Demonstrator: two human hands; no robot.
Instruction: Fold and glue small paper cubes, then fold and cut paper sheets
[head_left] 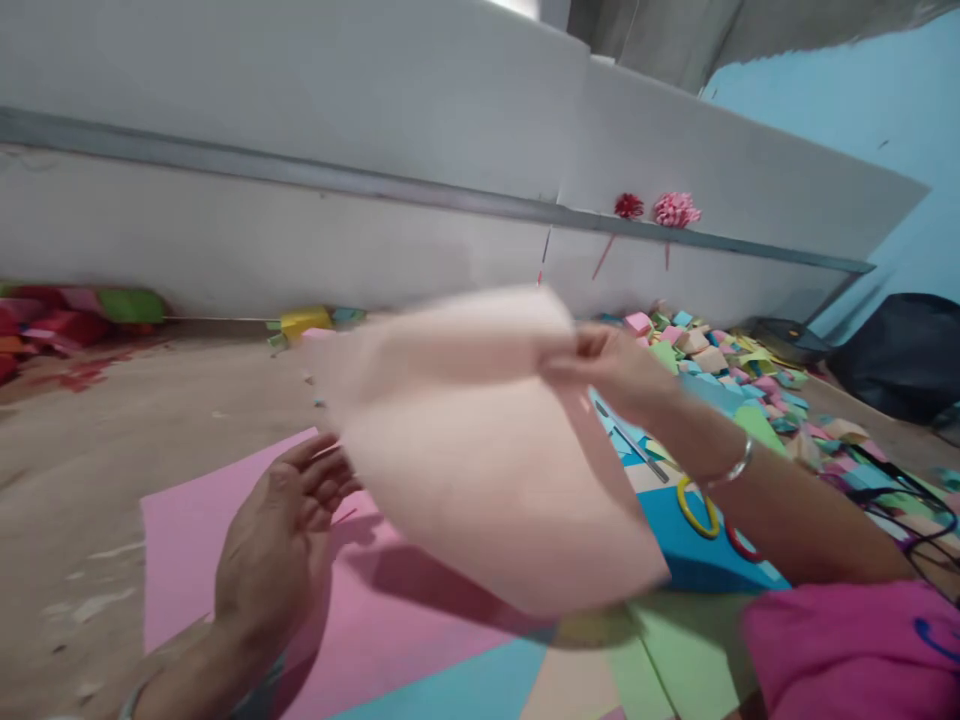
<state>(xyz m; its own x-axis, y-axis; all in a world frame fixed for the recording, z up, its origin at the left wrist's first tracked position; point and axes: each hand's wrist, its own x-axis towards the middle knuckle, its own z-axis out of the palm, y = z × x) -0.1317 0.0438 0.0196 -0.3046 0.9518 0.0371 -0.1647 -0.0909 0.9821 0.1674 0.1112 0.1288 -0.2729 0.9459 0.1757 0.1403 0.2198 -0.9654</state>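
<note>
A large pale peach sheet of paper (480,480) hangs curved and blurred in front of me, above the other papers. My right hand (611,365) pinches it near its upper right corner between thumb and fingers. At the sheet's left edge is my left hand (281,540), palm turned inward, fingers loosely bent and apart; whether the fingertips touch the paper I cannot tell. Below lies a pink sheet (202,530), partly in the peach sheet's shadow. Under my right forearm, yellow-ringed scissors (697,508) and a red ring (741,542) show in part on blue paper (675,560).
Light green sheets (690,650) and a light blue sheet (457,685) lie in front. Many small folded paper pieces (720,360) are heaped at right, near a black bag (900,355). Red and green paper blocks (71,325) sit at left. Paper flowers (676,210) stand against the white wall.
</note>
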